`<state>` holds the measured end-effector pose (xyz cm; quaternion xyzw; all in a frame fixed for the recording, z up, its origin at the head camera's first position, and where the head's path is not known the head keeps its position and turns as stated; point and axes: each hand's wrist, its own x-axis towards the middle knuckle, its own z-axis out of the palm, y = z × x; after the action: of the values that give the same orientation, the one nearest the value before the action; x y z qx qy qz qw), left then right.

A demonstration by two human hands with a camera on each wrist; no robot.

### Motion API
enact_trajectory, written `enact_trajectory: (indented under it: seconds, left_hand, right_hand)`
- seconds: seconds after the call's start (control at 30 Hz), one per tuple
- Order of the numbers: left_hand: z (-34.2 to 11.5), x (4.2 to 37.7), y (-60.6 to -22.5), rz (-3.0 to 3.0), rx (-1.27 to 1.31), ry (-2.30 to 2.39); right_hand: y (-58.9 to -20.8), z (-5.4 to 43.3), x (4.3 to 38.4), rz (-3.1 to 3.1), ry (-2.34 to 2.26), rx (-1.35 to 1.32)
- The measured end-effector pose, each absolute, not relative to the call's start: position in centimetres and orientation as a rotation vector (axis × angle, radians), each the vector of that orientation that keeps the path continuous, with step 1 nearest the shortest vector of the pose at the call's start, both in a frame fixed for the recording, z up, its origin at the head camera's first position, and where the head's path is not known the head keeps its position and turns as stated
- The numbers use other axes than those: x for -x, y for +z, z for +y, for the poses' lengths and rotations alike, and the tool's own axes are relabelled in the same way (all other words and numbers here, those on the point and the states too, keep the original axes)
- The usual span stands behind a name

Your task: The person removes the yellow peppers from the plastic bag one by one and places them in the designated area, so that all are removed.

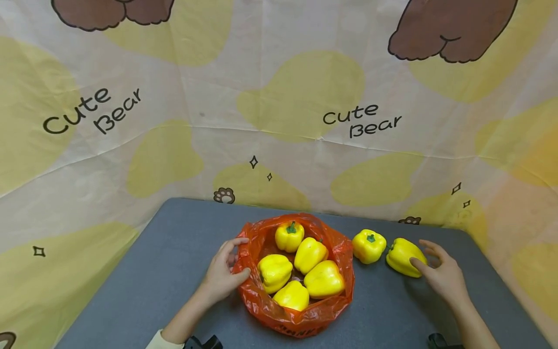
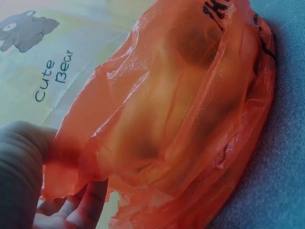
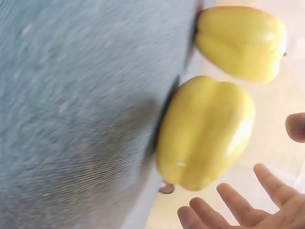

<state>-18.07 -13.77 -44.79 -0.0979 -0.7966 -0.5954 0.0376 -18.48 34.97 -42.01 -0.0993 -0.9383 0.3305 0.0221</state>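
Observation:
A red plastic bag point(image 1: 296, 325) stands with its mouth spread wide, and several yellow bell peppers point(image 1: 324, 279) lie inside it. My left hand point(image 1: 224, 271) holds the bag's left rim; in the left wrist view the thin red film point(image 2: 138, 95) passes between thumb and fingers. Two more peppers rest on the table to the right of the bag: one upright pepper point(image 1: 369, 246) with its green stem up, and one pepper lying on its side point(image 1: 405, 258). Around the outer side of that lying pepper, my right hand point(image 1: 444, 276) has its fingers spread. A gap shows between them in the right wrist view.
The grey table point(image 1: 174, 252) carries the bag and peppers. Behind it hangs a pale cloth point(image 1: 296, 160) with yellow patches, bear drawings and lettering. Dark objects point(image 1: 204, 343) show at the frame's bottom edge, near the forearms.

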Motion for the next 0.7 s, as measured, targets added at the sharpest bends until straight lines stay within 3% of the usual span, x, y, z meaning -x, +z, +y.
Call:
enact_trajectory:
  seconds: [0.7]
  left_hand:
    - [-13.9,18.1,-44.7,-2.452,0.338,-1.817]
  right_hand:
    - [-38.0,29.5,16.6,-2.68,1.107,0.015]
